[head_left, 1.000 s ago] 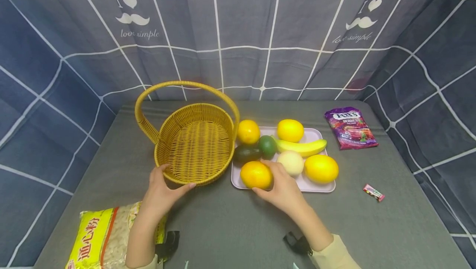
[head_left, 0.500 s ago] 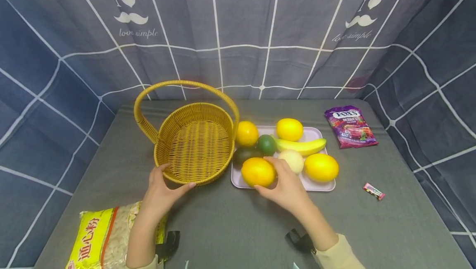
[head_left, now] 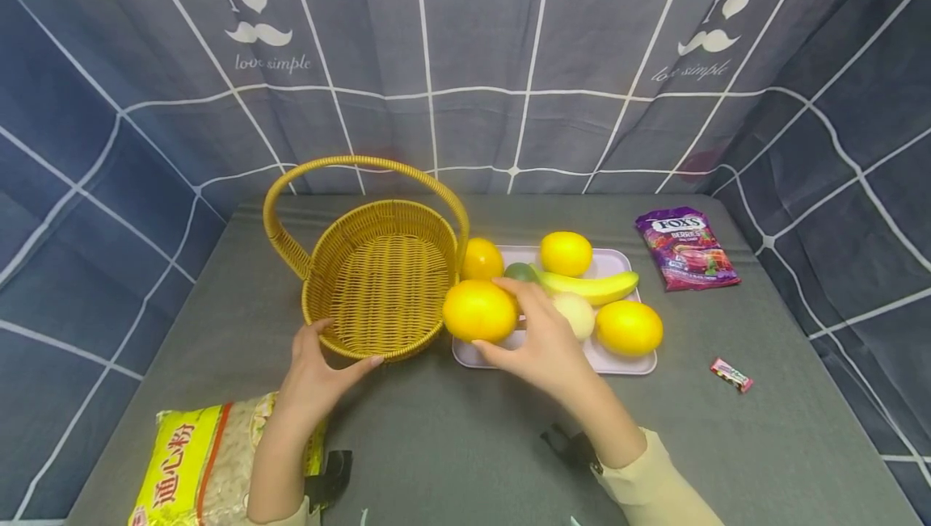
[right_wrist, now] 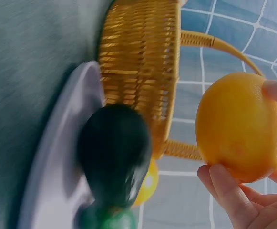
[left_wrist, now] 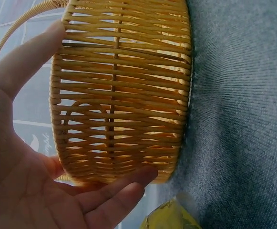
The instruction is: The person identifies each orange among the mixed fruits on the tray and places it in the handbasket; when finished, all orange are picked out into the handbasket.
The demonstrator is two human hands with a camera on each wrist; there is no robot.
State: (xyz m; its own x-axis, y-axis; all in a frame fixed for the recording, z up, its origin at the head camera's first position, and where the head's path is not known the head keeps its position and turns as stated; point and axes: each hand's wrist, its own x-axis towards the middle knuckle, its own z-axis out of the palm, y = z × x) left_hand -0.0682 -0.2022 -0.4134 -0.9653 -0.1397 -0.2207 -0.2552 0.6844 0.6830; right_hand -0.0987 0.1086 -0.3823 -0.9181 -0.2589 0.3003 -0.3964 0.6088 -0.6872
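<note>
In the head view, my right hand [head_left: 541, 340] grips an oval, dimpled yellow lemon [head_left: 478, 311] over the left end of the pink tray [head_left: 596, 364], close to the basket. Thumb and fingertips press opposite sides of the lemon [right_wrist: 238, 126] in the right wrist view; a dark green avocado [right_wrist: 114, 150] lies below, on the tray. My left hand [head_left: 318, 376] holds the near rim of a round wicker basket [head_left: 393, 292] with a tall handle. In the left wrist view the thumb lies at the rim and fingers rest along the woven basket wall [left_wrist: 119, 95].
Also on the tray are a banana [head_left: 592, 289], a pale round fruit [head_left: 575, 316], a green fruit [head_left: 520, 271] and more yellow fruit [head_left: 629, 329]. A purple candy bag [head_left: 687, 249] and small wrapped sweet [head_left: 730, 375] lie right. A pasta bag [head_left: 211, 461] lies front left.
The right hand has lifted the lemon from the tray's near left corner and moved it up and left toward the basket. The left hand stays at the basket rim.
</note>
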